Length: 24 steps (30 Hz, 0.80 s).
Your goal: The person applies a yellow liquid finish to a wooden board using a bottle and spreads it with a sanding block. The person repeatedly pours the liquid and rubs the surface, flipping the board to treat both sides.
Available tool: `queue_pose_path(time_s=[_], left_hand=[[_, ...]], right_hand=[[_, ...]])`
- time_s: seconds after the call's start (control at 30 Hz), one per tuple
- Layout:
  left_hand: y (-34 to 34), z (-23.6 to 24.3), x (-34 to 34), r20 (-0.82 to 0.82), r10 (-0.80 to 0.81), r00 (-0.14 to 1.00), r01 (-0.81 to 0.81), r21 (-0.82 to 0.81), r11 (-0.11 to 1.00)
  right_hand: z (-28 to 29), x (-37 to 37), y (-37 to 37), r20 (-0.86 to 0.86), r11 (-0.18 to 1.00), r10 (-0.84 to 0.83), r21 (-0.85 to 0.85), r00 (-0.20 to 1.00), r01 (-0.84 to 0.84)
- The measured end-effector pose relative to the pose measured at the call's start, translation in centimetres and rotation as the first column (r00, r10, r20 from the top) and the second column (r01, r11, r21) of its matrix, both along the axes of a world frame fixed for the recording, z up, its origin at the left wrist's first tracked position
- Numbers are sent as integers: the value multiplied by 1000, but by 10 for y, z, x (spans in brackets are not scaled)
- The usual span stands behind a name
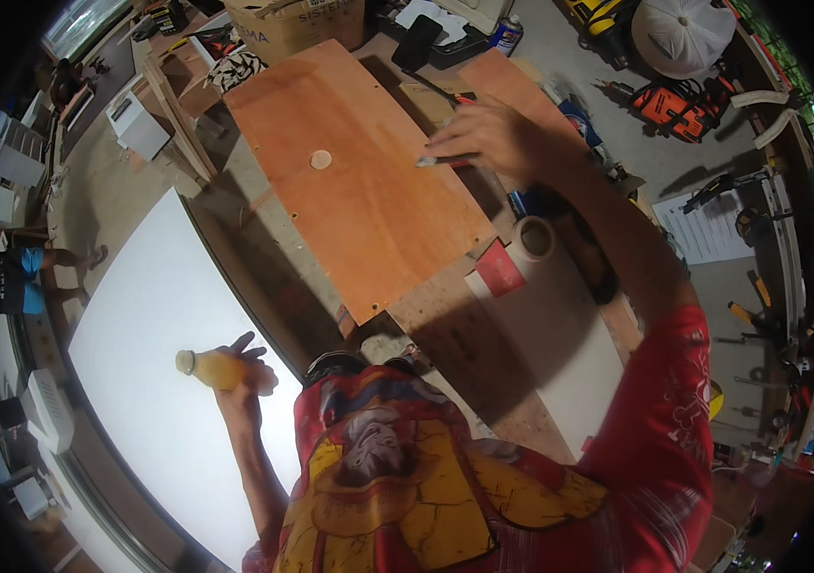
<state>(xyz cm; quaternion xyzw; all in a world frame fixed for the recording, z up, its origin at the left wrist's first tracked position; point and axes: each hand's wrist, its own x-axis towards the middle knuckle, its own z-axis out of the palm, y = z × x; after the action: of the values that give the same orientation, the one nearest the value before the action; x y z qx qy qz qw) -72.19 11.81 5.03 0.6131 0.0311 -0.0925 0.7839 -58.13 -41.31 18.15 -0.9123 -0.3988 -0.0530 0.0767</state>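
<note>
My left hand (243, 374) grips a small yellow-orange bottle (208, 368) with a pale cap, held out over a large white board (154, 315) at the lower left. My right hand (488, 134) reaches forward to the far right edge of a reddish-brown plywood panel (359, 181) and pinches a thin pencil-like tool (436, 160) whose tip rests on the wood. A small round pale disc (320, 159) lies on the panel, left of that hand. My red and yellow shirt fills the bottom of the view.
A white roll (533, 239) and a red card (500, 267) lie on the worn workbench right of the panel. A cardboard box (297, 24), an orange power tool (679, 105), a white hat (682, 33) and clamps crowd the back and right. Another person (6, 282) stands far left.
</note>
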Motion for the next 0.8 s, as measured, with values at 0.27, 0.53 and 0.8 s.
queue_pose_path(time_s=[0.27,0.53,0.8], left_hand=[[-10,6,25,38,-78,996,80,-72,994],[-1,-15,9,-40,39,998,-38,24,999],[2,-7,0,-2,38,999,-38,120,992]], right_hand=[[-15,28,25,-228,981,-30,-194,973,-15],[38,-30,-28,-377,862,-66,-488,924,-138],[5,-37,16,-91,971,59,-226,994,-79]])
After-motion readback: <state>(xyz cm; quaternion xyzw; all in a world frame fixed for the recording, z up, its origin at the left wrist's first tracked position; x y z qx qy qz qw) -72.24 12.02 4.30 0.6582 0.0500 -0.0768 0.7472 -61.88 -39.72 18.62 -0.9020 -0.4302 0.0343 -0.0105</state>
